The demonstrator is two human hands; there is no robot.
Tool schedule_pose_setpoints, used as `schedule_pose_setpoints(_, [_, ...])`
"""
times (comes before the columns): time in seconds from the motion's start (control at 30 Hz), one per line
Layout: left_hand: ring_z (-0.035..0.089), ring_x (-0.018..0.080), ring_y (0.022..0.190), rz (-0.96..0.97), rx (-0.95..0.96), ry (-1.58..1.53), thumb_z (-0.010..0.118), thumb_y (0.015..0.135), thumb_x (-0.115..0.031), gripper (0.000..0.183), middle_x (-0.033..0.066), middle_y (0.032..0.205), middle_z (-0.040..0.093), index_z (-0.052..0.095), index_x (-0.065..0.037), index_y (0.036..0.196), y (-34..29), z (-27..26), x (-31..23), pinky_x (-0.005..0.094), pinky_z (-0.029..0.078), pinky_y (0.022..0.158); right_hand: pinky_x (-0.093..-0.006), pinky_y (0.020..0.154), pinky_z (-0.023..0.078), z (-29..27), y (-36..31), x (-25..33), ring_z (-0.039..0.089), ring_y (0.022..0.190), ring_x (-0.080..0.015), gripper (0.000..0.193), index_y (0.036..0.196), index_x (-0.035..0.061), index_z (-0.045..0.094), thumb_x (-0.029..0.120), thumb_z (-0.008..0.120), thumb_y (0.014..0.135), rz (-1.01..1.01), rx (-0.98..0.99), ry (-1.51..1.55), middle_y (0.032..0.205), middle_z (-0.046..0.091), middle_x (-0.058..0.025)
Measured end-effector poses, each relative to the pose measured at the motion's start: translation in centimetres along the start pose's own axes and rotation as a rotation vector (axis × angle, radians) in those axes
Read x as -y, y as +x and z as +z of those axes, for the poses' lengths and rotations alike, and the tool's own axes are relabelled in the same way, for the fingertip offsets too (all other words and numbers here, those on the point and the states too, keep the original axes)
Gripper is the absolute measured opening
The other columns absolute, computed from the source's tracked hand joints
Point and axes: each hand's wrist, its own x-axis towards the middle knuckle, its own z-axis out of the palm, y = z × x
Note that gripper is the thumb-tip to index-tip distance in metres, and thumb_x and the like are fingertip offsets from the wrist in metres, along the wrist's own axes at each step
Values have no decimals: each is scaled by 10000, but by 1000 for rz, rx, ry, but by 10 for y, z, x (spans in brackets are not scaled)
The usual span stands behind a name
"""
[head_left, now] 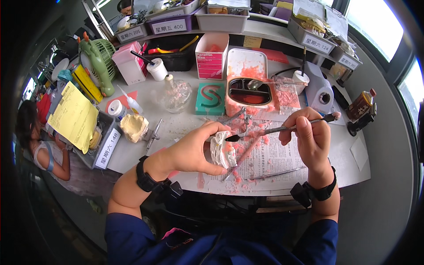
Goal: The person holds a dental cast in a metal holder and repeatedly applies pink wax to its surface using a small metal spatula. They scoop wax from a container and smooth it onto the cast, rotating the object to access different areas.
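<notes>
My left hand (187, 150) is closed around a white plaster dental model (218, 152) with pinkish patches, thumb and fingers at its opposite ends. My right hand (312, 139) grips a wax knife (282, 129) in its fingers. The dark pointed tip of the knife is at the model's upper right edge; I cannot tell whether they touch. Under both hands lies newspaper (285, 152) strewn with pink wax scraps (238, 179). A pink-handled tool (248, 152) and a thin metal instrument (282, 172) rest there. Just behind the model stands a metal articulator (244, 117), partly hidden.
Behind are a compartmented wax pot (250, 98) with a spoon, a green box (210, 99) and a glass spirit lamp (173, 96). To the left sit a cream plaster cast (134, 127), a grey bin (104, 140) and a green fan (99, 66). A brown bottle (361, 104) stands right.
</notes>
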Motion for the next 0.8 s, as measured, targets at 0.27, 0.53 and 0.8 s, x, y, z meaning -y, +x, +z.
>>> schedule_pose_setpoints(0.27, [478,119,1146,15,8,12,849,606,-63,773,59,1286,474,455,-17,1269,0,0,1,287,399,989,-266,647,477,-5,-3,3,582,694,-146,301,906,-61,536,190,413,1018,-42,79,18,801,601,-126])
schedule_pose_setpoints(0.53, [576,138,1095,113,14,84,861,636,-53,800,66,1193,526,407,-6,1293,1,-1,4,280,481,942,-293,734,477,-8,-2,1,572,786,-157,205,938,-35,498,152,427,983,-115,172,132,881,595,-142])
schedule_pose_setpoints(0.8, [572,137,1107,97,19,79,861,633,-46,800,58,1201,495,411,-7,1293,1,-1,3,288,479,955,-305,733,488,-9,-3,3,588,794,-161,201,930,-22,493,165,438,978,-119,186,110,910,610,-158])
